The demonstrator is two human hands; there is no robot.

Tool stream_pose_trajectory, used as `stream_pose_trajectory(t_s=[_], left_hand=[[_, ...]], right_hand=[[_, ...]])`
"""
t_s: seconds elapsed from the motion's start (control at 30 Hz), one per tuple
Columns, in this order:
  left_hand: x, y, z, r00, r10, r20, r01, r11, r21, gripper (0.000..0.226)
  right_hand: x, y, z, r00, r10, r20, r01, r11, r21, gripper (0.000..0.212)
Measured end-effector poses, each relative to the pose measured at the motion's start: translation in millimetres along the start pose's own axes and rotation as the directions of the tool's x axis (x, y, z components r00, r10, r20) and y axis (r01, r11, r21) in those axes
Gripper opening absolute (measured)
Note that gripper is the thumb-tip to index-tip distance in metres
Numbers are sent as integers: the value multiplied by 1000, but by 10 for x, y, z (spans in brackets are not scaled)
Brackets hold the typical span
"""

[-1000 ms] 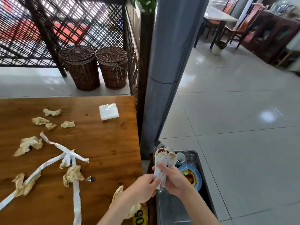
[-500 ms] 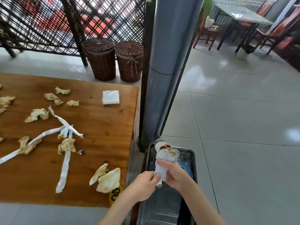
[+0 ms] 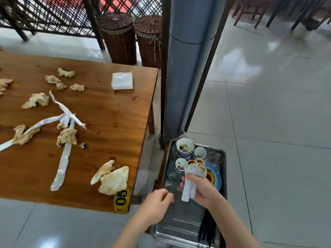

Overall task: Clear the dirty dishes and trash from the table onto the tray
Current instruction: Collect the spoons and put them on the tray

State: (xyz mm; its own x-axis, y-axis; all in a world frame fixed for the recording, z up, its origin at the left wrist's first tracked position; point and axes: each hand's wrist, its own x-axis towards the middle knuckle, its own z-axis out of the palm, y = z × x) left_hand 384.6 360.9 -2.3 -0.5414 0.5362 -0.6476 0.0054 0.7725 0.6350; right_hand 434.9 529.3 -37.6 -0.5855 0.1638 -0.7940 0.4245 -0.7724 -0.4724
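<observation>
Left hand (image 3: 157, 203) let go of spoons (image 3: 193, 176), now loosely curled just beside; right hand (image 3: 202, 191) grips them over tray (image 3: 180, 228).

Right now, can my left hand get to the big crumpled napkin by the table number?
Probably yes. The left hand holds nothing, and the napkin lies at the table's near edge with nothing between them.

Table (image 3: 111, 111) cut off at my left edge; tray's (image 3: 179, 228) near rim leaves frame bottom; spoon (image 3: 191, 169) handles hidden inside my right hand (image 3: 202, 189).
</observation>
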Motion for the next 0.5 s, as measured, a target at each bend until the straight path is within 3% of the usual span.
stream_pose_trajectory(t_s=[0.3, 0.5], left_hand=[[602, -565, 307, 998, -43, -37, 42, 999, -15, 20], [856, -856, 525, 998, -57, -23, 56, 998, -22, 23]], right_hand=[[865, 872, -672, 982, 14, -190, -22, 999, -40, 19], [1232, 1388, -914, 968, 168, -188, -171, 985, 3, 4]])
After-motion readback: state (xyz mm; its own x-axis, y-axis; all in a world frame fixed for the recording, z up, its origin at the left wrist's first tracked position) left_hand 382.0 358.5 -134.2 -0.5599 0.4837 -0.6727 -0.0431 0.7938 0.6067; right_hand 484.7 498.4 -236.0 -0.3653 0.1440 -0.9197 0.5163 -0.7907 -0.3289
